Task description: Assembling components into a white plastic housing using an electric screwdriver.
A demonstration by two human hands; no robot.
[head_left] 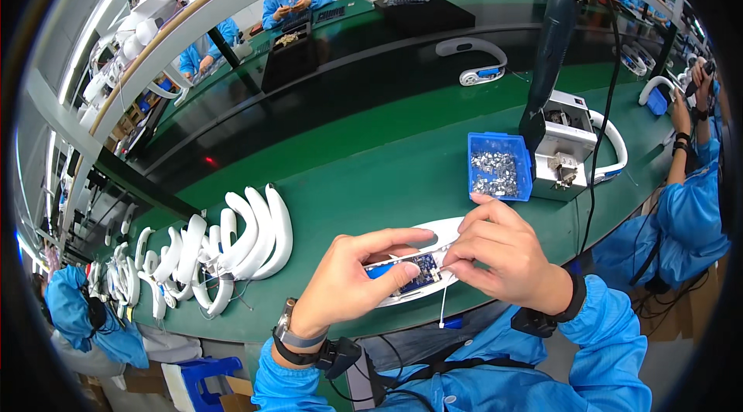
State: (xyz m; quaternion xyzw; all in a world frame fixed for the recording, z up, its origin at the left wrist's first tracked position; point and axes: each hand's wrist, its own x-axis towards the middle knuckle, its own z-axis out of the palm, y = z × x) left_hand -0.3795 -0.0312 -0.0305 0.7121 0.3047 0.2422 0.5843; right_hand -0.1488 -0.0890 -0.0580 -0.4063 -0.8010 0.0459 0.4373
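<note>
A curved white plastic housing with a blue circuit board in it lies at the table's front edge. My left hand grips the housing, thumb on the board and fingers along the far side. Over the board's right end, my right hand has thumb and forefinger pinched together; what is between them is too small to make out. A thin white wire hangs down from the housing near those fingertips. Just beyond my right hand sits a blue bin of small metal parts.
A dark power screwdriver hangs beside a silver metal box. Several white curved housings are piled at the left. Another housing lies across the table. A co-worker's arm is at the right; other people sit opposite.
</note>
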